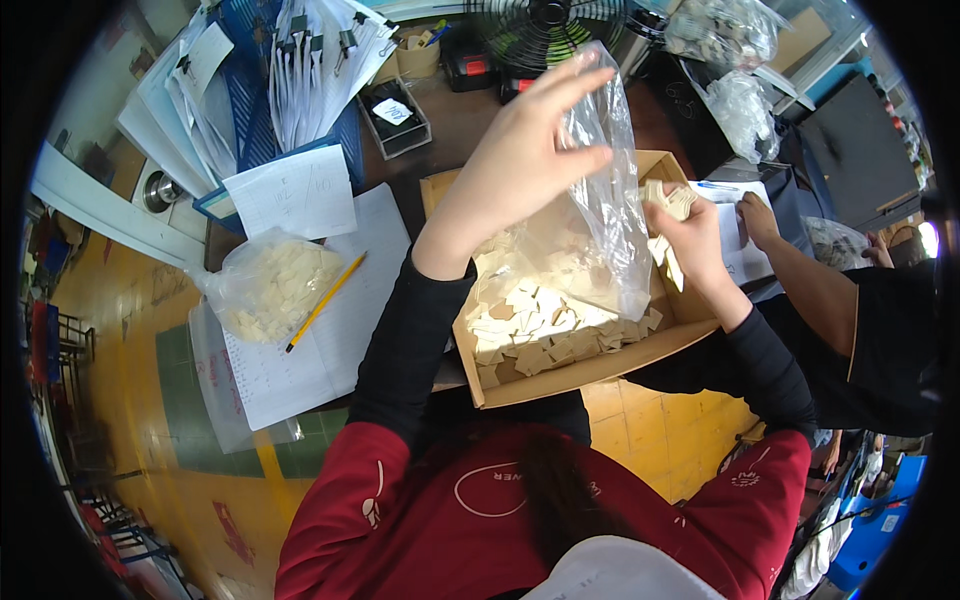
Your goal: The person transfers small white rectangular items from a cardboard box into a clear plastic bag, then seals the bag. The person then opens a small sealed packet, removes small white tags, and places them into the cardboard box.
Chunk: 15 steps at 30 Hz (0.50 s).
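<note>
My left hand [530,150] is raised over a shallow cardboard box [570,378], thumb and fingers apart around the upper part of a clear plastic bag [615,190]. The bag hangs upright from it, down to the box. Many small flat cream-coloured pieces [540,320] lie loose in the box; some show blurred through the plastic. At the box's right side my right hand [695,240] is closed on a bunch of the same cream pieces [672,203], beside the bag. A few more pieces show just below its fingers.
Left of the box, a filled plastic bag of cream pieces [285,285] and a yellow pencil [325,303] lie on papers [280,385]. Behind are a blue file rack [345,140], a small tray [398,125] and a fan [548,30]. At right, a co-worker's arm [810,285] reaches to papers.
</note>
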Each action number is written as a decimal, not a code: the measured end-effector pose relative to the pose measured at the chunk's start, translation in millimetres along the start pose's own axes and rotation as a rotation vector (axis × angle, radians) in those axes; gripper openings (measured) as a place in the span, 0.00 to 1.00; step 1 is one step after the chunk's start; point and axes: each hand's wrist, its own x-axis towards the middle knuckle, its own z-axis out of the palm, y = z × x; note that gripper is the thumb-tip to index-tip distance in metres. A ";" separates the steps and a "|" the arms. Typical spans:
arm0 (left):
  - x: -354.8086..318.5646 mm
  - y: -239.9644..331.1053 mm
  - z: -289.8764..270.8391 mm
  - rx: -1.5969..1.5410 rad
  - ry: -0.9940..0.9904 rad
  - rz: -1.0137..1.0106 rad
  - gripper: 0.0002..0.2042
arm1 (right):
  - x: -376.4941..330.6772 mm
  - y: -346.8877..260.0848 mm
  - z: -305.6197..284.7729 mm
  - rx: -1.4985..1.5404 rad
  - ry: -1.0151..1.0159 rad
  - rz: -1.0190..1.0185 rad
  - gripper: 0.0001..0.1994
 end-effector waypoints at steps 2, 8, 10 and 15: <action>-3.1 -0.5 9.0 0.045 -0.062 -0.006 0.33 | 4.4 -1.7 -4.5 0.228 0.095 0.038 0.07; -6.4 -9.6 18.7 0.179 -0.142 -0.064 0.40 | 3.1 -36.5 -21.9 0.939 -0.016 0.320 0.12; -6.6 -12.7 20.8 0.221 -0.157 -0.047 0.40 | -0.3 -51.0 -16.5 1.150 -0.243 0.336 0.15; -9.0 -11.3 16.1 0.171 -0.189 -0.083 0.41 | -6.0 -58.7 23.7 1.054 -0.235 0.524 0.14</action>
